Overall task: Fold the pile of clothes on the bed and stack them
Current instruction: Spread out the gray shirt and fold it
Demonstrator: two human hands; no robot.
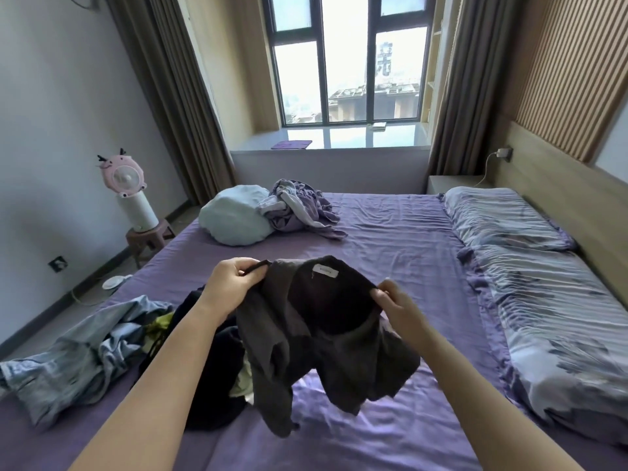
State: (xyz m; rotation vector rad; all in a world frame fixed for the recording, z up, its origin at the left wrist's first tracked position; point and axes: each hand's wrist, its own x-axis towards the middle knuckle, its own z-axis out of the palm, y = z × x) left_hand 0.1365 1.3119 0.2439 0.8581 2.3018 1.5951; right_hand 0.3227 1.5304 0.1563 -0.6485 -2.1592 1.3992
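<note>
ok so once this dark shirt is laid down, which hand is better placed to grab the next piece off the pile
Left. The unfolded pile lies at the bed's left edge, just beside the left hand. The right hand pinches the dark shirt on the far side and would have to cross over it.

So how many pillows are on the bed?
3. A light blue pillow at the far left beside crumpled purple cloth, and two striped pillows along the headboard on the right. None looks hidden.

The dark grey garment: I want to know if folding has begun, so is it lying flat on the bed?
No, the dark grey garment hangs above the bed, gripped by the left hand and right hand.
</note>
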